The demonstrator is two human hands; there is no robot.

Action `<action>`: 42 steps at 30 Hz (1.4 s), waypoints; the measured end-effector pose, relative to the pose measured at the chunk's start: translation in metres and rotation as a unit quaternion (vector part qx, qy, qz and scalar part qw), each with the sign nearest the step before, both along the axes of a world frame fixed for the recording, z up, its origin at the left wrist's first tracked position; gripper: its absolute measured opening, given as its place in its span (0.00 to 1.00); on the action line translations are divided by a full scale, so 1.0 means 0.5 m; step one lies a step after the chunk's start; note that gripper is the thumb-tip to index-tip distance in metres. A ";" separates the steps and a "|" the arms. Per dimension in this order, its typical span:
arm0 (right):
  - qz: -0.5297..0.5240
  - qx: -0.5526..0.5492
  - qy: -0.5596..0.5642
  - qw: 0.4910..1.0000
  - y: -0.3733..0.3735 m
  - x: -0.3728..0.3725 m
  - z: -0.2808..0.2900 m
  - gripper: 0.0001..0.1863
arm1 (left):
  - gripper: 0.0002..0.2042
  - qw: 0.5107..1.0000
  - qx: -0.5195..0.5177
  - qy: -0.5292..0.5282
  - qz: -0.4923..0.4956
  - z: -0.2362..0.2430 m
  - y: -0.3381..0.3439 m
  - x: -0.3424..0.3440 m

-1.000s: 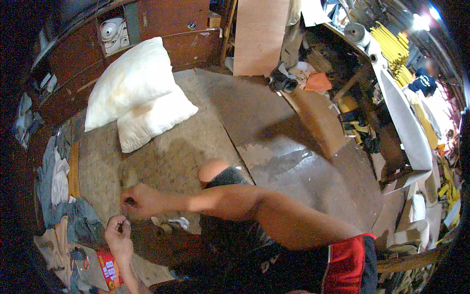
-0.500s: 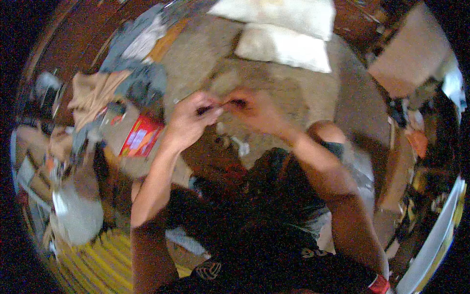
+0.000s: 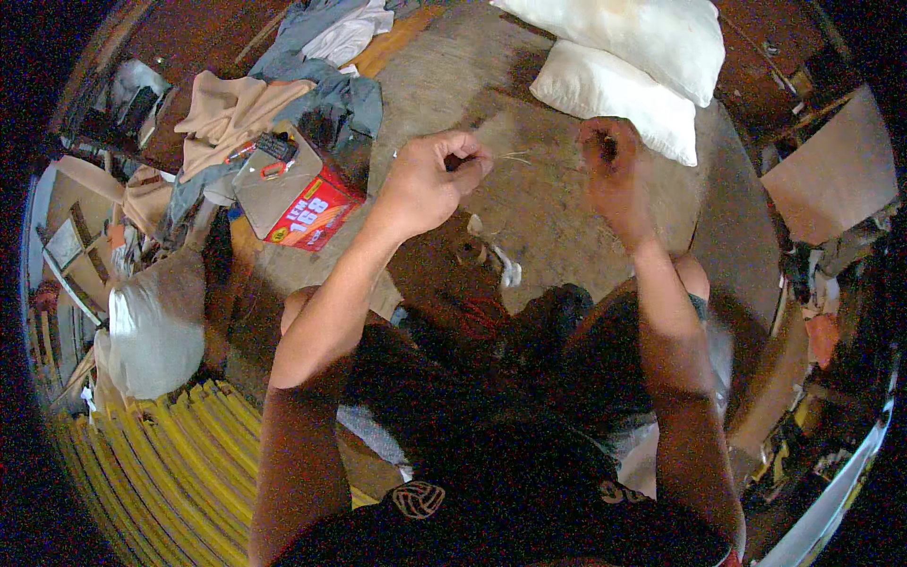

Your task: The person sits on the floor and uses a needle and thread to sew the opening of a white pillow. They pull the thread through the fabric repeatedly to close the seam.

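Both hands are pinching — your left hand (image 3: pixel 436 180) is gripping one end of a thin pale thread (image 3: pixel 515 157) at upper centre, your right hand (image 3: pixel 609 156) closing near the other; whether it holds a needle, I cannot tell.

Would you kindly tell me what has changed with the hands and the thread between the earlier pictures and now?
The two hands, pinched close together half a second ago, have drawn apart: the left hand sits to the left, the right hand to the right, with a thin pale thread showing by the left fingertips. Both stay pinched and raised over the mat. The white pillows, the red box and the clothes pile lie as before.
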State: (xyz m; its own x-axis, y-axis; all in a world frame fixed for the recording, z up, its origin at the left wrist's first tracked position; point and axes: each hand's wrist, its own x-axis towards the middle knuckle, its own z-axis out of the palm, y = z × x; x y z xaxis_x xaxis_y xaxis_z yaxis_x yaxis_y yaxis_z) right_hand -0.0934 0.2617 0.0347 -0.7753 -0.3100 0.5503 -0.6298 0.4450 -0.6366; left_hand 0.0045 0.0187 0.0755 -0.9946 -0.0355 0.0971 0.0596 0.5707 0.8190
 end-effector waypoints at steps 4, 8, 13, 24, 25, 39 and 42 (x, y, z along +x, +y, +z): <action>0.029 -0.044 -0.160 0.986 -0.001 0.005 -0.008 0.09 | 0.04 0.985 0.173 -0.031 -0.003 -0.005 -0.018 0.001; 0.122 -0.024 -0.232 0.965 -0.030 0.051 0.000 0.13 | 0.03 0.974 0.224 -0.032 0.013 -0.008 -0.015 -0.001; 0.198 -0.142 -0.342 0.907 -0.075 0.094 0.030 0.13 | 0.05 0.991 0.130 -0.021 -0.007 -0.005 -0.003 0.009; 0.169 -0.173 -0.258 0.935 -0.065 0.082 0.009 0.11 | 0.08 0.985 -0.077 0.151 -0.039 -0.016 0.045 0.009; 0.150 -0.234 -0.284 0.918 -0.065 0.066 -0.015 0.11 | 0.08 0.980 -0.089 0.174 -0.043 -0.005 0.049 0.005; 0.317 0.484 -0.194 0.792 -0.133 0.177 -0.487 0.12 | 0.05 0.969 0.064 0.199 0.132 0.063 -0.089 -0.005; 0.342 0.505 -0.234 0.757 -0.130 0.283 -0.635 0.13 | 0.08 0.952 -0.009 0.287 0.106 0.041 -0.096 -0.036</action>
State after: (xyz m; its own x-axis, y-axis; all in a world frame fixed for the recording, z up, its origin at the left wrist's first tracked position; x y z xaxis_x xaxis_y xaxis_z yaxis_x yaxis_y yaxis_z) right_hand 0.0484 0.1970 -0.2827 -0.2802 -0.8061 -0.5211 -0.7438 0.5256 -0.4131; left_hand -0.0137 -0.0294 0.0962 -0.7479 -0.2221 0.6255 0.3767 0.6339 0.6754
